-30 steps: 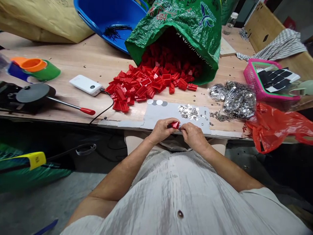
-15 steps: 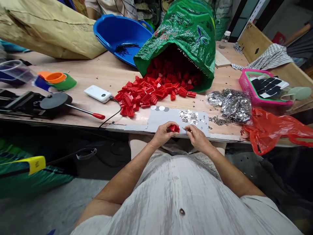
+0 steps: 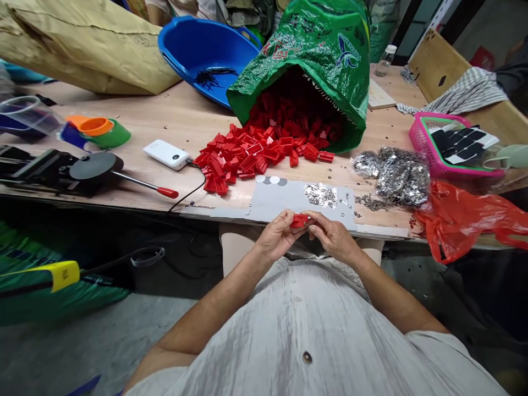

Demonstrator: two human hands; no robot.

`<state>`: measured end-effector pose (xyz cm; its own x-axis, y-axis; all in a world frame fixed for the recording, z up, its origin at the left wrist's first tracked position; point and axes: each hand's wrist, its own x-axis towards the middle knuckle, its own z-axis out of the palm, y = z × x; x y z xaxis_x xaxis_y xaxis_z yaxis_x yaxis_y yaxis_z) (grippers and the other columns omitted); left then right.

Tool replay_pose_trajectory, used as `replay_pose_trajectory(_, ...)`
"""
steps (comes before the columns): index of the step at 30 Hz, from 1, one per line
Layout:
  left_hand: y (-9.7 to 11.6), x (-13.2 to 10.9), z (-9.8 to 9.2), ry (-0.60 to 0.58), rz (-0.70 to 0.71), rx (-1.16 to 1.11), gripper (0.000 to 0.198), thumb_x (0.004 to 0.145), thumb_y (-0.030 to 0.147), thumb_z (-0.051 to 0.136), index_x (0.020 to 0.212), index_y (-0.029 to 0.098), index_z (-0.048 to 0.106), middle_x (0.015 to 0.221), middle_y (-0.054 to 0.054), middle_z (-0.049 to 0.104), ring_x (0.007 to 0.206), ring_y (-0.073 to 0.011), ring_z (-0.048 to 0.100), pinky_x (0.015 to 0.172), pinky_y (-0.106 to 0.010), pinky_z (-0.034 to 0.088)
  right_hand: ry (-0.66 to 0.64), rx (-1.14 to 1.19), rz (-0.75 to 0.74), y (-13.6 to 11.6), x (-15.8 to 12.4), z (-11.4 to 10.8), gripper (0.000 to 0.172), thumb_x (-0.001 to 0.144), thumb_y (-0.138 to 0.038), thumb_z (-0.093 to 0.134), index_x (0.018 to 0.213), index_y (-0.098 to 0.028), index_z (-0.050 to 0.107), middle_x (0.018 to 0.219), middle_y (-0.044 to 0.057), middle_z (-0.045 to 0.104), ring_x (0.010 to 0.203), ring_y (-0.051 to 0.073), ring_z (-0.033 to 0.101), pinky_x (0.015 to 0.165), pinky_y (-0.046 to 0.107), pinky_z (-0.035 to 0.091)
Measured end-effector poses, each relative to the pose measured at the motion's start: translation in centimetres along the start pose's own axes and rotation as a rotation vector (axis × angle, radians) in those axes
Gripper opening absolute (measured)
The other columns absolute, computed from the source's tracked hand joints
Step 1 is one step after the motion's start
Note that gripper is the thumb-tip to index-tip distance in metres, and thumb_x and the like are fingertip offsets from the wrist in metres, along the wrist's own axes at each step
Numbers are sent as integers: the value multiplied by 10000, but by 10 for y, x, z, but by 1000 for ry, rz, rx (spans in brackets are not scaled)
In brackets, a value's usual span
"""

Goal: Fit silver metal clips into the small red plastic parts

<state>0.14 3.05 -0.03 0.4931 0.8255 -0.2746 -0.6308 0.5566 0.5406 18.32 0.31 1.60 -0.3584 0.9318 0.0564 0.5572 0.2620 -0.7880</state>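
My left hand [image 3: 275, 237] is closed on a small red plastic part [image 3: 299, 220] just past the table's front edge. At the part's right end, my right hand [image 3: 332, 236] pinches with thumb and forefinger. A tiny dark metal piece shows there, partly hidden by the fingertips. Behind the hands a grey sheet [image 3: 280, 201] lies on the table, with a scatter of small shiny metal pieces [image 3: 320, 194] on it. A heap of similar red parts [image 3: 247, 154] spills from a green woven sack [image 3: 313, 49].
Bags of metal pieces [image 3: 402, 176], a red plastic bag [image 3: 474, 220] and a pink basket [image 3: 421, 140] stand right. Left are a white power bank [image 3: 165, 154] with a cable and a black tool with a red-tipped lever [image 3: 167, 192]. A blue basin [image 3: 181, 49] is behind.
My right hand has moved left with the small metal piece and now meets the red part. My left hand has turned the part. The view has shifted slightly.
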Motion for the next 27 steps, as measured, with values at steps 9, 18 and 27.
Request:
replay_pose_trajectory(9, -1, 0, 3, 46, 15, 17, 291, 752, 270, 782, 728, 176, 507, 806, -18, 695, 893, -179, 709, 905, -316, 530, -1, 1, -1, -6, -3, -5, 388, 1008, -350, 396, 1382, -289, 475, 779, -9, 674, 769, 173, 649, 766, 284, 471)
replay_pose_trajectory(18, 0, -2, 7, 61, 22, -61, 222, 756, 267, 781, 765, 160, 587, 814, -23, 711, 822, -161, 709, 844, -292, 556, 17, 1, -36, -10, -1, -9, 409, 1000, -332, 423, 1405, -283, 455, 795, -7, 678, 785, 172, 650, 780, 290, 477)
replay_pose_trajectory(27, -9, -4, 13, 192, -2, -134, 132, 868, 223, 658, 765, 141, 649, 794, -24, 698, 791, -135, 683, 912, -321, 547, 109, -146, -61, -9, 1, -3, 343, 1001, -375, 408, 1283, -271, 572, 1000, 47, 726, 823, 200, 664, 797, 309, 478)
